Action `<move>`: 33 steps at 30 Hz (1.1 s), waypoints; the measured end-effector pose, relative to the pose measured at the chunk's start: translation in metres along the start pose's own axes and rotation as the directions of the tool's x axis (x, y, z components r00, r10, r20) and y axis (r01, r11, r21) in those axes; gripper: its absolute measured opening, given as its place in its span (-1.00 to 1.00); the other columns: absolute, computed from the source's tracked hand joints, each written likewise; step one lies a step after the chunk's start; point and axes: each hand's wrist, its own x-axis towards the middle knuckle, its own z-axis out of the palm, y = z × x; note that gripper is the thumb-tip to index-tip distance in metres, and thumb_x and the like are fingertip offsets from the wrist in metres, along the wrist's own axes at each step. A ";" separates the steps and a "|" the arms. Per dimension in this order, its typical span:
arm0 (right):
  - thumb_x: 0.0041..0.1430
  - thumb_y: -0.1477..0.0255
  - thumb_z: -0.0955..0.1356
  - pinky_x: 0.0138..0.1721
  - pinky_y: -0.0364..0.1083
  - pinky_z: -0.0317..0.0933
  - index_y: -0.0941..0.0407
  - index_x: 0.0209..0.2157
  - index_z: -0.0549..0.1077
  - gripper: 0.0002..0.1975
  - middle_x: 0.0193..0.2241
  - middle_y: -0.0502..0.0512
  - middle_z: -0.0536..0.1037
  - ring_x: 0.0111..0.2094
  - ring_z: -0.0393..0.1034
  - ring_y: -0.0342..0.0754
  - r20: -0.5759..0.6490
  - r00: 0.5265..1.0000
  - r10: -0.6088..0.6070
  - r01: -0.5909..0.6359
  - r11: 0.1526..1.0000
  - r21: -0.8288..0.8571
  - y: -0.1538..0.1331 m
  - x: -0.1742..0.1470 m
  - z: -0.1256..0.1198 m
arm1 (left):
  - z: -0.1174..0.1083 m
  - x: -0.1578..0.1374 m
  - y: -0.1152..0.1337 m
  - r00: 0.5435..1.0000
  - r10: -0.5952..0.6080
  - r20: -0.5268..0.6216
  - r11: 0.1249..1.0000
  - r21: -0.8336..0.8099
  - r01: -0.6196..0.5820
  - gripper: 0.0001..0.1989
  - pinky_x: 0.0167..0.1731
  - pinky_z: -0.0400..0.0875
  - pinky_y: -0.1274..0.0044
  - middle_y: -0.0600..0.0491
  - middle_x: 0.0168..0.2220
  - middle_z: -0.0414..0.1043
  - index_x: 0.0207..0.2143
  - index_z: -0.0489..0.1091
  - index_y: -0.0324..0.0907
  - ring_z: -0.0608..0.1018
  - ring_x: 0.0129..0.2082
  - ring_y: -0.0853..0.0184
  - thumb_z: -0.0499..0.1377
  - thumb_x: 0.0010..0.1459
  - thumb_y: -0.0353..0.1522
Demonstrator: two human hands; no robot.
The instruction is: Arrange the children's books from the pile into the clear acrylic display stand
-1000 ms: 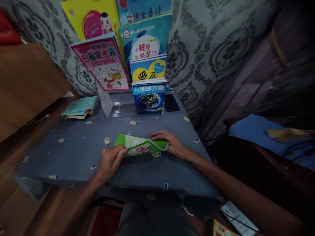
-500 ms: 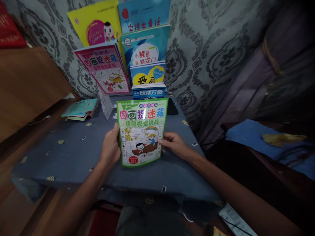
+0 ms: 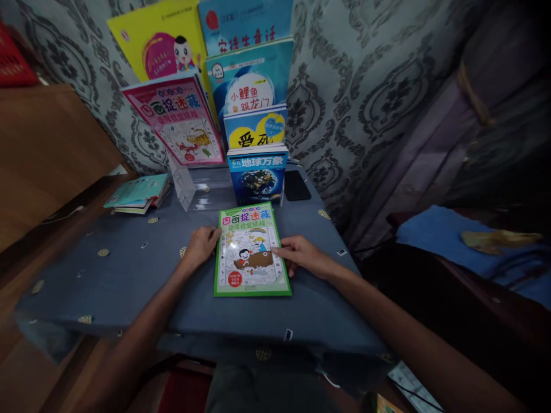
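Note:
A green-bordered picture book [image 3: 251, 252] with a cartoon boat drawing on its cover lies low over the table, looking flat or nearly so. My left hand [image 3: 202, 245] grips its left edge, the thumb along the border and the other fingers partly hidden. At the right edge, my right hand [image 3: 303, 257] has its thumb on the cover and its fingers curled beside and below the edge. Just behind the book stands a clear acrylic rack [image 3: 206, 192]. It holds a blue book with a globe [image 3: 257, 178] and a pink-bordered picture book [image 3: 178, 123].
More upright books fill the rack, among them a yellow book [image 3: 142, 34] and a teal book [image 3: 247, 74]. A small stack of books [image 3: 138, 192] lies to the left on the patterned tablecloth [image 3: 129, 258]. A black phone-like slab [image 3: 297, 185] rests right of the rack.
The green-bordered book has gone from tilted up toward me to lying low over the table. Both hands moved with it, and the globe cover behind it now shows.

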 end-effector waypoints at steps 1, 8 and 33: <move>-0.15 -0.05 0.55 -0.66 -0.19 0.28 0.15 -0.42 0.47 -0.45 -0.60 0.00 0.56 -0.66 0.38 -0.18 -0.004 1.000 0.018 -0.018 0.999 -0.028 0.000 0.000 0.000 | -0.001 0.000 0.001 0.999 0.045 -0.014 0.989 0.144 -0.043 -0.59 -0.50 0.25 0.54 0.10 -0.70 0.35 -0.61 0.30 -0.14 0.45 -0.63 0.35 0.08 0.30 -0.21; 0.14 -0.06 0.38 -0.67 -0.15 0.04 0.07 -0.65 0.33 -0.45 -0.77 -0.02 0.41 -0.74 0.23 -0.16 -0.195 0.974 -0.112 -0.006 0.855 -0.518 -0.005 -0.008 -0.011 | 0.012 0.007 0.012 0.961 0.276 -0.029 0.799 0.563 -0.212 -0.74 -0.27 0.38 0.46 -0.08 -0.24 0.57 -0.20 0.46 -0.14 0.58 -0.24 0.19 -0.01 0.37 -0.29; 0.25 0.57 0.27 -0.04 0.06 0.33 0.12 -0.16 0.60 -0.72 -0.20 0.16 0.66 -0.09 0.46 0.10 -0.186 0.792 -0.581 0.169 0.502 -0.848 0.008 0.086 -0.025 | 0.045 0.063 -0.020 0.917 0.380 -0.121 0.913 -0.112 -0.393 -0.64 0.03 0.45 0.38 -0.03 -0.06 0.58 -0.02 0.48 -0.21 0.58 -0.06 0.24 -0.02 0.23 -0.48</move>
